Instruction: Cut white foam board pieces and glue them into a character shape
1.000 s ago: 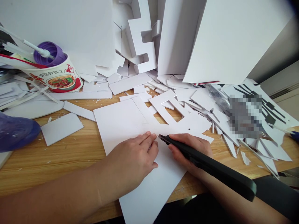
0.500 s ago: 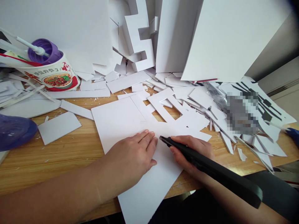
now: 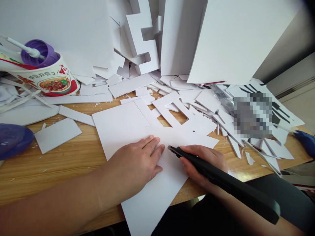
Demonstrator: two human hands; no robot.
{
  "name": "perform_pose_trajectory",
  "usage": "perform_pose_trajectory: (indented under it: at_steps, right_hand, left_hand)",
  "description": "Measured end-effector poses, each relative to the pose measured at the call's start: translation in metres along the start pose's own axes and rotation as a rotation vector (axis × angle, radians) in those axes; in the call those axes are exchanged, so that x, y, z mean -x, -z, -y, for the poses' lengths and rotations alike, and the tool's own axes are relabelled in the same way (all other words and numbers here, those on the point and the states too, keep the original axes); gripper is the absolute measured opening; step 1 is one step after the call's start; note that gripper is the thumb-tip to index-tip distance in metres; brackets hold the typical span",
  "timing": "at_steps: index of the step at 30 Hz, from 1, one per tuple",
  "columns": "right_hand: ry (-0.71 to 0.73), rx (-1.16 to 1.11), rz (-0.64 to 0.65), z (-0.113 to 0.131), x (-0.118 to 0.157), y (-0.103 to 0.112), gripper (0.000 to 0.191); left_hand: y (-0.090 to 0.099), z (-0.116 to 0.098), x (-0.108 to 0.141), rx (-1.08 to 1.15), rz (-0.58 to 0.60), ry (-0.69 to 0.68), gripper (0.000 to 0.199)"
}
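Moved black knife (image 3: 225, 180) toward four o'clock, gripped in right hand (image 3: 213, 156); resting flat left hand (image 3: 137, 164) on white sheet (image 3: 112, 126).

Sheet (image 3: 115, 127) on table (image 3: 71, 157), overhanging its front; scraps (image 3: 209, 100) behind and right; tub (image 3: 55, 86) back left.

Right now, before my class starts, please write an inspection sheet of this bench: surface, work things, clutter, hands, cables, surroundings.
Surface: brown wood-grain tabletop, heavily covered towards the back.
Work things: large flat white board, overhanging the near edge; long black-handled cutter, blade contact unclear.
Clutter: angular white offcuts; white printed tub holding a purple ring-shaped cap.
Hands: left hand resting on the board; right hand gripping the cutter.
Cables: nothing seen.
Surroundings: tall white panels standing behind the clutter.
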State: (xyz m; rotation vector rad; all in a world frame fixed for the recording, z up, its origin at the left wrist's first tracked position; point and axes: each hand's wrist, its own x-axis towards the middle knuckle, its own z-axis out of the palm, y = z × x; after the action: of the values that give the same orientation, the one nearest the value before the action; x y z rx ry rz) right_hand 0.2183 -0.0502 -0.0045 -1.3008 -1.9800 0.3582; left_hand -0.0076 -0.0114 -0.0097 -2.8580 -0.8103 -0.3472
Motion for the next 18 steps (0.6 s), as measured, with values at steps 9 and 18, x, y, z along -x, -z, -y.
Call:
perform_pose_trajectory:
  at_steps: [9,18]
  right_hand:
    - [-0.012,0.024,0.013,-0.001,0.008,0.004,0.021]
    - [0.011,0.028,0.022,0.004,0.015,0.012,0.023]
  left_hand:
    - [-0.001,0.001,0.001,0.025,-0.013,0.006,0.042]
    - [0.001,0.002,-0.002,0.027,0.005,0.003,0.043]
